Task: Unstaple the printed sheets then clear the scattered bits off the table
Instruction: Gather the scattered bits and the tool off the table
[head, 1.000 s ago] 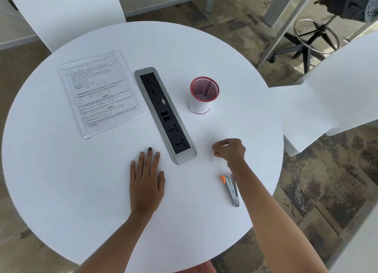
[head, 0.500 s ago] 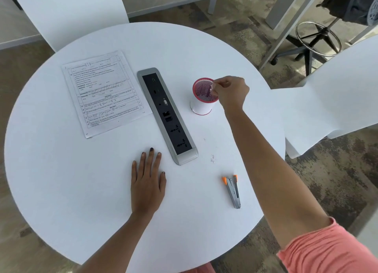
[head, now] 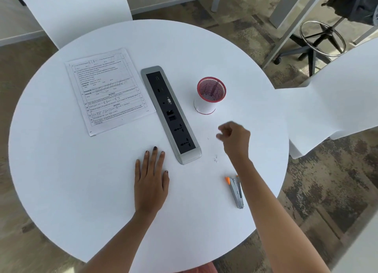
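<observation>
The printed sheets lie flat at the table's far left. A red-rimmed mesh cup stands right of the socket strip. Small staple bits lie on the table near the strip's near end, with one more bit farther up. My right hand hovers blurred just above the table between the cup and the bits, fingers loosely curled; nothing shows in it. My left hand rests flat on the table, fingers spread. An orange-tipped metal staple remover lies beside my right forearm.
A grey and black socket strip is set diagonally into the round white table. White chairs stand at the far left and the right. A swivel stool base stands on the floor beyond.
My right hand went from the bits up to the mesh cup's rim, then came back down toward the table near the bits. The left hand stayed flat.
</observation>
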Available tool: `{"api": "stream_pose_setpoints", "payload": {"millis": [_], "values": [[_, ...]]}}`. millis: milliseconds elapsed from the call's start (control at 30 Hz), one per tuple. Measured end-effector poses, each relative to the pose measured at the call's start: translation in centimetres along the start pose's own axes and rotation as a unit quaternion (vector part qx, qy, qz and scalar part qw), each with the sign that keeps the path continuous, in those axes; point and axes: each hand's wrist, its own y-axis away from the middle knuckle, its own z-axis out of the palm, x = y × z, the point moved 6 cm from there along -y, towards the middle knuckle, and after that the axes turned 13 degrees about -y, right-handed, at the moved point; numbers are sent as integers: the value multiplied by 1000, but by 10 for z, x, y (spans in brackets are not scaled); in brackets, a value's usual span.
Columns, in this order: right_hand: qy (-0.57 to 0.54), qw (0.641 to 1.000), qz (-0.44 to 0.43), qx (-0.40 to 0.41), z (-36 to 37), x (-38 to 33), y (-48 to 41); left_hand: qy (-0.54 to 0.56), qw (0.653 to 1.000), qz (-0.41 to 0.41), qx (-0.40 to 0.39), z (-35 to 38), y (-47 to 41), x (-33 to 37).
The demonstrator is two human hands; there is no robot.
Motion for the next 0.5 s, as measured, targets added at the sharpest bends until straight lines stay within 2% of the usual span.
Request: {"api": "stream_pose_setpoints", "payload": {"millis": [100,167,267,500], "values": [[73,993,45,-81,5,38,20,-5,1000,-1,-5,1,0,-1],[117,986,67,-96,4,53,28,-6,1000,-3,-7,1,0,-1],[126,985,78,-89,2,62,31,-7,1000,0,-6,1,0,-1],[64,996,64,-24,6,58,17,-6,1000,1,-4,1,0,0]]}}
